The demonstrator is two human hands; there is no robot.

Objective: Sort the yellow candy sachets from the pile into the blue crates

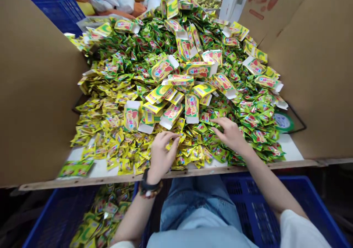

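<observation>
My left hand (162,153) reaches over yellow candy sachets (116,145) near the table's front edge. Its thumb and forefinger curve toward each other with a small gap, and no item shows between them. At the green sachets (253,121) is my right hand (231,134), thumb and fingers apart, fingertips close to the packets and nothing visible in the grasp. Just beyond both hands lie small printed yellow-and-green cartons with white end flaps, including an upright-lying carton (192,108) and another carton (131,116). Several more cartons are strewn up the heap.
Cardboard walls (35,93) (317,75) flank the white tabletop (289,145), which has a wooden front edge (82,181). Below are a blue crate (55,211) holding filled cartons and packets, and another blue crate (306,200). Bags (125,3) are stacked behind.
</observation>
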